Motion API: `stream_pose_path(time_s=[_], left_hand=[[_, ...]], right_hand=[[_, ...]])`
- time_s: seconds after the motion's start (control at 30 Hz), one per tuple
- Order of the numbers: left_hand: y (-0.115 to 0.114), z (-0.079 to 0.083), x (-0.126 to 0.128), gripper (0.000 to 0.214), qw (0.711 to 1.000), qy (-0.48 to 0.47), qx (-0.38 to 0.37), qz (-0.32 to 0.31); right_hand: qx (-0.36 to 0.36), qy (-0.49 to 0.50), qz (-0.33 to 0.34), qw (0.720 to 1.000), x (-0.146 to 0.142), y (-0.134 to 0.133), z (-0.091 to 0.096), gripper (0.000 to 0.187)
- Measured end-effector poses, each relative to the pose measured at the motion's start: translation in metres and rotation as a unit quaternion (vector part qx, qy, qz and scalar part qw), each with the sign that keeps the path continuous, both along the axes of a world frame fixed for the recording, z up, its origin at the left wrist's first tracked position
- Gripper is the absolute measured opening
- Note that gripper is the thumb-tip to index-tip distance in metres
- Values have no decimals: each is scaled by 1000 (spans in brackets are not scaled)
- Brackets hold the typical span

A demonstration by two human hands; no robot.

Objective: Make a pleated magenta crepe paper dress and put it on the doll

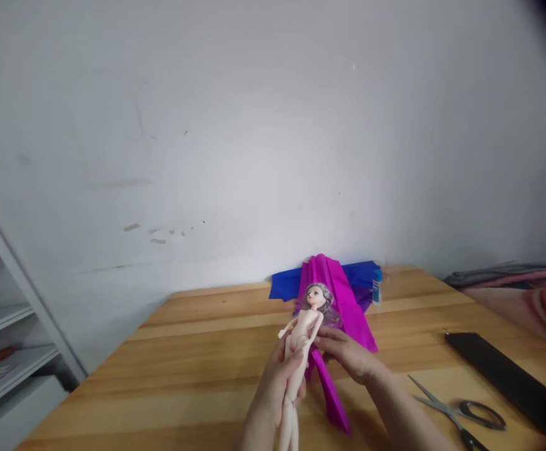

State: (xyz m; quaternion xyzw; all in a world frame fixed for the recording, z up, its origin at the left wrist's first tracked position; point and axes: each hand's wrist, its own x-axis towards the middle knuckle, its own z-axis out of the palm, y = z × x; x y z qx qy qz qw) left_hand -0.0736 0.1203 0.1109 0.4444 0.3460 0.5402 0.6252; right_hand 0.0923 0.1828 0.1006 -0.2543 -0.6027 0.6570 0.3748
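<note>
A bare doll [303,327] with long grey-purple wavy hair is tilted upright above the table, face up. My left hand [275,382] is closed around its hips and thighs, thumb across the front. My right hand [345,352] is at the doll's other side, its curled fingers touching the doll near the arm and waist; some fingertips are hidden. From behind the doll, just under my right hand, a narrow magenta strip [330,394] runs down toward me. Whether my right fingers also pinch this strip is hidden.
Behind the doll, folded magenta sheets [343,294] lie over blue sheets [285,284] by the wall. A glue stick [377,288] stands beside them. Scissors [451,410] lie partly open at right, near a long black case [508,379]. Shelves [10,322] stand left of the wooden table [174,357].
</note>
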Motion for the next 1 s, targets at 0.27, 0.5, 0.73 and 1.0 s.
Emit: stream_pose_path(time_s=[0.27,0.5,0.73,1.0], left_hand=[[7,-14,-1,71,999,-29,10,-13],[3,-17,-24,44,940,-324,53,-93],[6,-23,-30,43,942,-325,27,-85],[5,-30,-13,33,969,-244,-27,-18]], right_hand=[[-3,-6,167,986,10,5,-10,46],[-3,-37,34,999,-9,3,-21,48],[14,-36,-48,998,-25,-12,-4,43],[34,-99,-92,990,-34,-27,11,47]])
